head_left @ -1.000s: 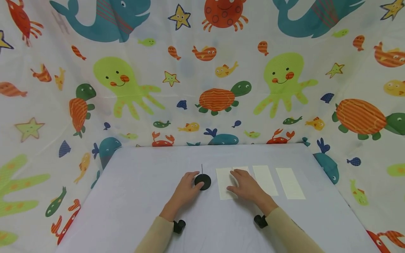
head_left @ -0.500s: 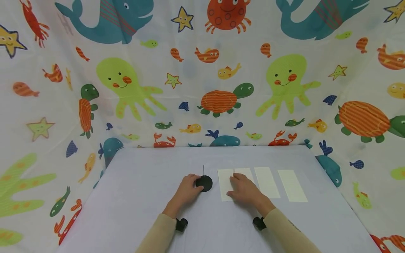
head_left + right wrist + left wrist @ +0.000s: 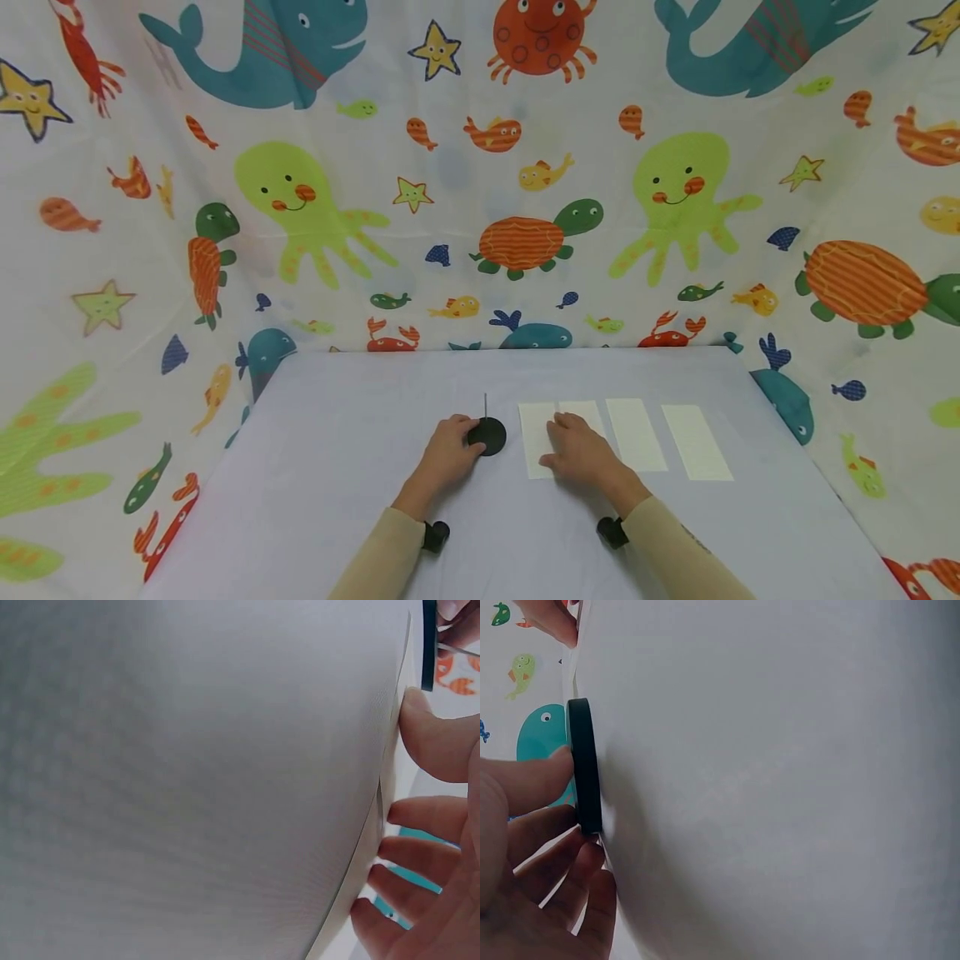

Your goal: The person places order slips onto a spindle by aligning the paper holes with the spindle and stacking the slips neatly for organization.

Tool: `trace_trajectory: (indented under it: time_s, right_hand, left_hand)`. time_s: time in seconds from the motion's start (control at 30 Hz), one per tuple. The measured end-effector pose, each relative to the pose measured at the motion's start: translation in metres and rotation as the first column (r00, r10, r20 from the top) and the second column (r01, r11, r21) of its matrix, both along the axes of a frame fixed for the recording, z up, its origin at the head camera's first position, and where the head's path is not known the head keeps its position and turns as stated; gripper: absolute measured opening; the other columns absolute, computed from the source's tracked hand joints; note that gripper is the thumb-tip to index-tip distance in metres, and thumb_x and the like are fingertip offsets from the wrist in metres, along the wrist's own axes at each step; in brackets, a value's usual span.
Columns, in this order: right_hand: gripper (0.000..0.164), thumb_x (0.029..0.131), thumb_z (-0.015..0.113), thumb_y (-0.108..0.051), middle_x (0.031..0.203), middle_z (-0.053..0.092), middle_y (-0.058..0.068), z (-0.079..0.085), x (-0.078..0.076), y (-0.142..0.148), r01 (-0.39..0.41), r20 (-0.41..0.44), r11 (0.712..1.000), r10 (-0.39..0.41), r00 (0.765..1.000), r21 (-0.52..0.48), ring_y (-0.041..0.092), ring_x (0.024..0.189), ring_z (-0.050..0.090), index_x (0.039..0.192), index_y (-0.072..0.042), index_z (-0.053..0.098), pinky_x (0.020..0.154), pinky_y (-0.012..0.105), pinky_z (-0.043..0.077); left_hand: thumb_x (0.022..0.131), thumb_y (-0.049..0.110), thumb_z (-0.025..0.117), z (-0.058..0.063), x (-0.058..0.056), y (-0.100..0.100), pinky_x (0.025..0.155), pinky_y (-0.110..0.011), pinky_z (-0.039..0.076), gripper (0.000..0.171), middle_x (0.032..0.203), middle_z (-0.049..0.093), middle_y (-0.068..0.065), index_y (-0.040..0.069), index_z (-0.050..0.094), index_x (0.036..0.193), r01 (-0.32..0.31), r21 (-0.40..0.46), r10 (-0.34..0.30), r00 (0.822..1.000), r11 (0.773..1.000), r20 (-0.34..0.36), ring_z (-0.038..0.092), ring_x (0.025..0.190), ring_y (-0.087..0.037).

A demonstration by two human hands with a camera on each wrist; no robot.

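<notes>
A bill spike (image 3: pixel 491 437), with a round black base and a thin upright metal rod, stands near the table's middle. My left hand (image 3: pixel 447 456) holds the base at its left side, thumb at the near edge and index finger at the far edge. In the left wrist view the thumb and index finger meet the black base (image 3: pixel 584 765), with the other fingers resting below. To the right, my right hand (image 3: pixel 587 458) rests over two pale paper slips, thumb and fingertips spread apart. Its thumb lies on the leftmost paper slip (image 3: pixel 535 425); the fingers reach the second paper slip (image 3: pixel 581 408).
Two more pale slips lie in the row to the right: a third paper slip (image 3: pixel 636 433) and a fourth paper slip (image 3: pixel 697 442). A white cloth covers the table (image 3: pixel 337 467). Behind it hangs a curtain (image 3: pixel 450 208) printed with sea animals.
My right hand has come down onto the paper slips from just above them. My left thumb has drawn back from over the black base to its edge. The head view has shifted slightly.
</notes>
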State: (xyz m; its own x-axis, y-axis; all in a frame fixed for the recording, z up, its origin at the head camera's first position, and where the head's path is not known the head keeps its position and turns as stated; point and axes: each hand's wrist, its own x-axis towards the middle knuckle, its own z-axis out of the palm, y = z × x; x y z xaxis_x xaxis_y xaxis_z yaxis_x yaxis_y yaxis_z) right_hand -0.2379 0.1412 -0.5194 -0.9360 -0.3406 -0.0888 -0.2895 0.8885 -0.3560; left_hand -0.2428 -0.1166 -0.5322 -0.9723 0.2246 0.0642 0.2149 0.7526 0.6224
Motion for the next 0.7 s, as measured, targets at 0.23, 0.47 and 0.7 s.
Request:
trace_trajectory:
  time_s: [0.23,0.47,0.7]
  right_hand:
    - [0.065,0.091,0.077,-0.032,0.151,0.045,0.025,-0.0013,-0.0006,-0.0014,0.006,0.014,1.0,-0.006,1.0,0.005,0.04,0.143,0.038,0.138,0.007,0.056,0.111,0.053,0.039]
    - [0.064,0.093,0.074,-0.033,0.151,0.045,0.028,-0.0031,-0.0013,-0.0025,-0.022,-0.005,0.999,0.022,1.0,0.045,0.042,0.143,0.038,0.138,0.008,0.056,0.112,0.051,0.037]
    - [0.064,0.094,0.073,-0.034,0.151,0.044,0.027,-0.0044,0.0009,-0.0025,-0.017,-0.009,0.999,0.018,1.0,0.047,0.044,0.146,0.033,0.139,0.008,0.055,0.114,0.052,0.034]
  left_hand:
    - [0.092,0.017,0.074,0.0023,0.0005,0.0004,0.104,-0.052,0.045,0.044,0.132,0.06,-0.02,-0.004,0.065,0.129,-0.004,-0.02,0.004,1.0,1.0,0.004,0.054,0.124,-0.039]
    - [0.092,0.019,0.075,0.0007,-0.0004,0.0016,0.105,-0.052,0.044,0.045,0.134,0.059,-0.019,-0.003,0.065,0.131,-0.018,-0.037,0.019,1.0,0.999,0.021,0.053,0.126,-0.038]
    - [0.092,0.02,0.075,0.0005,-0.0007,0.0019,0.106,-0.051,0.044,0.046,0.134,0.059,-0.019,-0.002,0.065,0.131,-0.014,-0.044,0.015,0.999,0.999,0.03,0.053,0.126,-0.038]
